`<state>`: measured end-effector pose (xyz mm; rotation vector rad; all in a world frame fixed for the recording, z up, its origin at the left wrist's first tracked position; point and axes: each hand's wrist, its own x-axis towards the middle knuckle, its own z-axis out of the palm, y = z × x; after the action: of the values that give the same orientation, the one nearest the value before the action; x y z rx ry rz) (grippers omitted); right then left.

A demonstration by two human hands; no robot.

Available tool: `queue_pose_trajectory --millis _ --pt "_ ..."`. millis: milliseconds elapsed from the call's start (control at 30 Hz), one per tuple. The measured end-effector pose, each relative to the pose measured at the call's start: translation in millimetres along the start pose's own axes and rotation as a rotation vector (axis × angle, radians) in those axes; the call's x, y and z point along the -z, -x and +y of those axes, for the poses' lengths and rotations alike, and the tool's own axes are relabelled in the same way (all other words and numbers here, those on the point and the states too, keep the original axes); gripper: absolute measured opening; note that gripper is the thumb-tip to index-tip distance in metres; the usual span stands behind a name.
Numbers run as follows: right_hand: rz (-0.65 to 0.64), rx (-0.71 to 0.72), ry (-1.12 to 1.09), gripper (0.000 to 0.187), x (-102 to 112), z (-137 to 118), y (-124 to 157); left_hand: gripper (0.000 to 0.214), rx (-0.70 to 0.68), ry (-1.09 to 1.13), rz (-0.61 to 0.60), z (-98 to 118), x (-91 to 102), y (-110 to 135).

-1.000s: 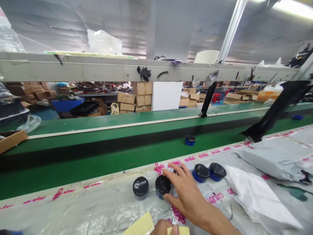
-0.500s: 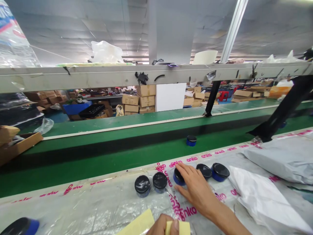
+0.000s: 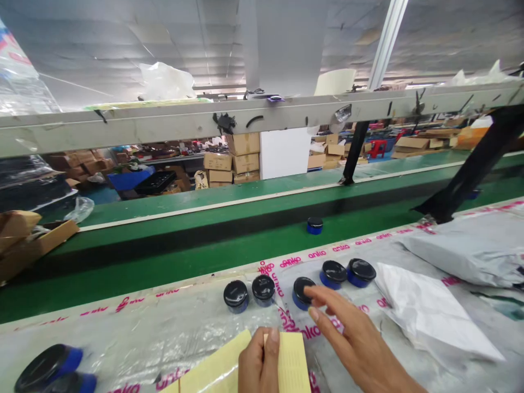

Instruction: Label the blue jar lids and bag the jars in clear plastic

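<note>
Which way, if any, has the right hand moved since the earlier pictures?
Yes: judged against the pink lettering beyond it, the right hand has moved rightward and back toward the wearer.

A factory workshop: a long flat green conveyor belt (image 3: 143, 270) runs from eight to three o'clock, brown rectangular cardboard boxes (image 3: 248, 162) stand stacked at eleven, a straight pale-grey beam (image 3: 282, 114) crosses twelve

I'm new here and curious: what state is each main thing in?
Left hand: closed on yellow sheets.
Yellow sheets: gripped.
Right hand: open.
Black-topped container nearest right hand: upright; touch unclear.
Black-topped container on green belt: upright, on green belt.
White packet: lying creased.
Cardboard box, far left: open-topped.
</note>
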<state>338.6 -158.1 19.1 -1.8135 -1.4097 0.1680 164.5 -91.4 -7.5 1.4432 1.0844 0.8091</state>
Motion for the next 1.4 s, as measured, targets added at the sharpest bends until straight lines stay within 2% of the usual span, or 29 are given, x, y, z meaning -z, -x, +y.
queue_pose_trajectory --millis 167,333,467,633,833,967,1200,1400 --pt "-0.191 -0.096 -0.216 0.025 -6 -24 20 0.057 -0.001 -0.031 -0.036 5 2.9 3" --pt "-0.224 -0.127 -0.316 0.014 -16 -29 14 0.055 -0.017 -0.057 -0.086 1 4.2 3" --pt "-0.263 -0.129 -0.368 0.015 -19 -34 13 0.054 -0.053 -0.093 -0.105 -2 4.8 4" --pt "-0.246 -0.154 -0.410 0.013 -19 -35 17 0.055 -0.047 -0.103 -0.101 -1 5.1 5" --pt "-0.171 -0.004 -0.345 0.016 -24 -32 24 0.057 -0.021 -0.101 -0.112 -2 5.8 3" --pt "-0.118 0.040 -0.325 0.016 -29 -32 29 0.056 0.004 -0.087 -0.125 -2 6.2 3" --pt "-0.123 0.017 -0.320 0.019 -32 -30 32 0.055 0.041 -0.021 -0.148 3 5.9 5" --pt "-0.117 0.008 -0.362 0.020 -29 -35 32 0.053 -0.003 -0.019 -0.164 3 6.7 6"
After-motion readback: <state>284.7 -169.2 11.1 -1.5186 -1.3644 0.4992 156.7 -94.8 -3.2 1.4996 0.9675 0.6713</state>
